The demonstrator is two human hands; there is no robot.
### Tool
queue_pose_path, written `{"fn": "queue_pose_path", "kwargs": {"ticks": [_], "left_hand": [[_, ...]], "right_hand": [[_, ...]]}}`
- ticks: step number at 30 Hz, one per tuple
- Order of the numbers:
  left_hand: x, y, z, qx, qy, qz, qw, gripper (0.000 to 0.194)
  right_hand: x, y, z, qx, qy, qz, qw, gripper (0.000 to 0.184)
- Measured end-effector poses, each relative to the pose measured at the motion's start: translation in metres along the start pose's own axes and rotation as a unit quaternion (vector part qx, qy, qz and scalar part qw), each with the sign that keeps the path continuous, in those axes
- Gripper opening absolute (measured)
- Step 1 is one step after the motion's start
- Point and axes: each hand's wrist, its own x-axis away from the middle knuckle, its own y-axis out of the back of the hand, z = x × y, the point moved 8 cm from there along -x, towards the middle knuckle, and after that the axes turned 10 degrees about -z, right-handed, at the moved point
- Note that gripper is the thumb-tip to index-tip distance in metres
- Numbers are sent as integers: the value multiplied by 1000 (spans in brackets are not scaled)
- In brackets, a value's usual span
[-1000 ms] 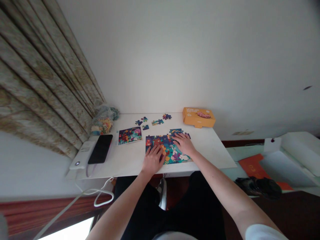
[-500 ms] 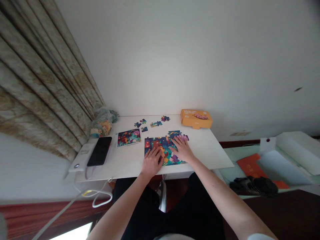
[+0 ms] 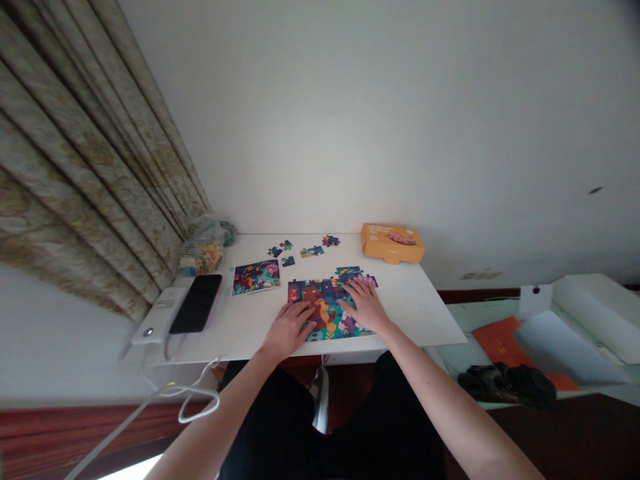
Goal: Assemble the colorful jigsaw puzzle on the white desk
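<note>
My right hand (image 3: pixel 365 305) lies flat with spread fingers on the upper right of a colourful assembled jigsaw puzzle (image 3: pixel 327 320), near its ragged top edge. My left hand (image 3: pixel 289 330) rests at the puzzle's lower left edge, fingers over the pieces. Neither hand visibly holds a piece. Several loose puzzle pieces (image 3: pixel 311 251) lie beyond the puzzle, and a printed picture card (image 3: pixel 256 277) lies to its left. An orange cardboard box (image 3: pixel 393 243) stands at the far right of the white table (image 3: pixel 405 307).
A black smartphone (image 3: pixel 196 303) lies on a white flat device (image 3: pixel 160 315) at the table's left end, with a white cable (image 3: pixel 193 407) hanging below. A plastic bag (image 3: pixel 203 247) sits in the far left corner beside a patterned curtain (image 3: pixel 90 160). A lower surface at right holds an orange folder (image 3: pixel 500 340).
My left hand has slid left and toward me to the puzzle's lower left edge. My right hand stays on the puzzle. The view has shifted slightly.
</note>
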Motion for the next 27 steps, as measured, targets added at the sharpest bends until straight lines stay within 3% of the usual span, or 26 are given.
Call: {"fn": "queue_pose_path", "kwargs": {"ticks": [4,7,13,18,21,27], "left_hand": [[13,18,37,-17,1,-5,1000,38],[18,20,45,-24,1,-9,1000,41],[15,17,41,-12,13,-13,1000,42],[13,23,45,1,46,-18,999,40],[12,23,44,6,59,-8,998,38],[12,20,44,10,77,26,997,37]], "right_hand": [[-10,5,-11,-21,-6,-23,999,42],[-34,4,-20,-50,-40,-49,997,32],[-133,-16,-24,-85,-124,-90,985,41],[-208,-40,-30,-63,-232,-62,969,58],[-228,-52,-35,-25,-281,-29,959,60],[-253,-65,-45,4,-271,45,961,52]]}}
